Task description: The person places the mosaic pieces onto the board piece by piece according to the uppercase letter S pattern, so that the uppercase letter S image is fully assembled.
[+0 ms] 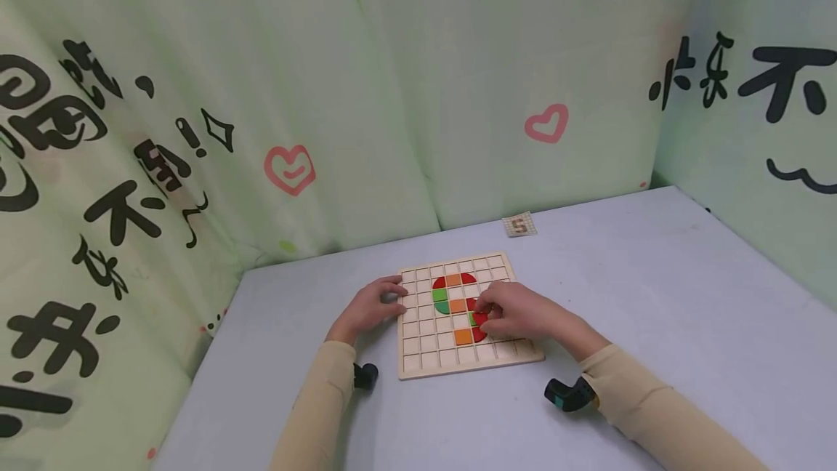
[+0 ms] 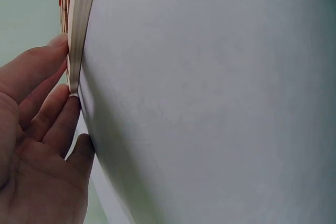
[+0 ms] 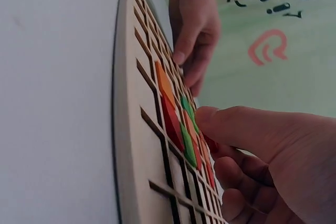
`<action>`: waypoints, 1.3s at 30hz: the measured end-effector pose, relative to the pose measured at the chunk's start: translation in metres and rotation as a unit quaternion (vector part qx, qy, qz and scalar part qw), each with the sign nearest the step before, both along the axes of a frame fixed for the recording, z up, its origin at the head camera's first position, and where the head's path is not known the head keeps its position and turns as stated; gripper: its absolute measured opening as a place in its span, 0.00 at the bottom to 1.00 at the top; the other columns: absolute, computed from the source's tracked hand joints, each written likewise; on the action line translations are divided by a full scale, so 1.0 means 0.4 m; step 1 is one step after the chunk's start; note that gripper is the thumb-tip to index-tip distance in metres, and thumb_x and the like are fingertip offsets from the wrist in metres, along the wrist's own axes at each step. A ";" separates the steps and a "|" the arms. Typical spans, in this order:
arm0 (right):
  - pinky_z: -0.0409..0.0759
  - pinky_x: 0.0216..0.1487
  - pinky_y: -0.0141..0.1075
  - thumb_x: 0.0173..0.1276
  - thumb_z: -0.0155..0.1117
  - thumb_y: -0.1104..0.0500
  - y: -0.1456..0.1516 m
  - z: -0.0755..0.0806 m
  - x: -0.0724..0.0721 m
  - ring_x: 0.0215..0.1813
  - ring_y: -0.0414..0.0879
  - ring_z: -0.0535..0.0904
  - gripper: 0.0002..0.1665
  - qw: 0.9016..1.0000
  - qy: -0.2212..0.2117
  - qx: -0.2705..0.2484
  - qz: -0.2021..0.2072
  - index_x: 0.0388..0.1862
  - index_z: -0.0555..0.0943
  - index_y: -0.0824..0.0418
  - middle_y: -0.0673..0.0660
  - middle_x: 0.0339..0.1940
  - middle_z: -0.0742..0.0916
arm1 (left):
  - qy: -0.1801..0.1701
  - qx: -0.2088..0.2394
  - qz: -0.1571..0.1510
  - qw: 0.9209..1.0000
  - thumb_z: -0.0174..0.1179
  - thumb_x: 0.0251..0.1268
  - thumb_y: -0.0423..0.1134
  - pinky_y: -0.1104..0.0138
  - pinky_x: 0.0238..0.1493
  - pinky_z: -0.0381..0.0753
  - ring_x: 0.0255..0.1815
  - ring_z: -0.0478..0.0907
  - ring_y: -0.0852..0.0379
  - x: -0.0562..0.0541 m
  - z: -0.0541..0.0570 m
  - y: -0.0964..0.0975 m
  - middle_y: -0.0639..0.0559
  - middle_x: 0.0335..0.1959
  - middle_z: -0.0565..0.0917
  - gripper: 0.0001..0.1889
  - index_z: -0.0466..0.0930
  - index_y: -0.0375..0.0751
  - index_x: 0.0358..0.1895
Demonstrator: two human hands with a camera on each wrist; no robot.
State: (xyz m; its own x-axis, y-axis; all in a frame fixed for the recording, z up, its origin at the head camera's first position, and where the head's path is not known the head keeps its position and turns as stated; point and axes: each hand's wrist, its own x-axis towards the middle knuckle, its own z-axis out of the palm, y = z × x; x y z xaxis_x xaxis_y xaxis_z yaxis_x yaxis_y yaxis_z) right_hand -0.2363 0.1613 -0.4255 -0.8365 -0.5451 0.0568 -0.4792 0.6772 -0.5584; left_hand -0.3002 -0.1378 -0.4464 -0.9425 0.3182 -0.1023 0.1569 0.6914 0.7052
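Note:
A wooden grid board [image 1: 428,362] lies on the table, with orange, green and red tiles set in several of its squares. My left hand [image 1: 371,307] rests at the board's left edge. In the left wrist view its fingertips [image 2: 72,103] touch the side of the frame. Over the right part of the pattern, my right hand [image 1: 519,309] pinches a red tile [image 3: 211,143] between thumb and fingers, which partly hide it. Below that hand, an orange tile [image 1: 463,337] sits beside a red rounded tile [image 1: 479,334]. Further left is a green square tile [image 1: 439,295].
A small patterned card [image 1: 519,224] lies near the table's back edge. The white table [image 1: 641,289] meets a pale green curtain [image 1: 392,93] at the back and sides. A black wrist device [image 1: 570,394] sits at my right cuff, another [image 1: 366,376] at the left.

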 end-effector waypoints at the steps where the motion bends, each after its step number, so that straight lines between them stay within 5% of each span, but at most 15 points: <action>1: 0.74 0.34 0.31 0.62 0.70 0.59 -0.012 -0.002 0.004 0.33 0.40 0.72 0.10 1.000 0.007 -0.001 0.012 0.42 0.84 0.59 0.48 0.35 0.81 | 0.000 0.000 0.000 1.000 0.68 0.60 0.37 0.50 0.73 0.57 0.76 0.56 0.46 0.000 0.000 0.001 0.52 0.71 0.69 0.15 0.84 0.44 0.51; 16: 0.74 0.37 0.32 0.63 0.69 0.57 -0.123 -0.006 0.026 0.34 0.41 0.73 0.08 0.997 0.035 0.029 0.058 0.41 0.85 0.55 0.45 0.34 0.79 | 0.006 -0.007 -0.002 1.000 0.68 0.60 0.37 0.49 0.73 0.57 0.75 0.57 0.45 -0.003 -0.003 0.002 0.51 0.71 0.69 0.15 0.84 0.42 0.50; 39: 0.76 0.41 0.32 0.62 0.69 0.56 -0.148 -0.024 0.027 0.37 0.38 0.71 0.09 0.996 0.050 0.054 0.051 0.42 0.85 0.54 0.45 0.37 0.80 | 0.000 -0.003 0.000 1.000 0.68 0.60 0.37 0.48 0.73 0.58 0.75 0.57 0.45 -0.001 -0.004 0.002 0.51 0.71 0.69 0.14 0.84 0.43 0.50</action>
State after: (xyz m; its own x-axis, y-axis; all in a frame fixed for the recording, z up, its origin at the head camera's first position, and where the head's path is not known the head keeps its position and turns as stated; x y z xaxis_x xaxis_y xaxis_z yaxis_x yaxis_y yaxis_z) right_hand -0.2255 0.1023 -0.4350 -0.7701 -0.6337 0.0734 -0.5974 0.6760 -0.4314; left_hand -0.3008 -0.1369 -0.4480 -0.9427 0.3167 -0.1045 0.1563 0.6963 0.7005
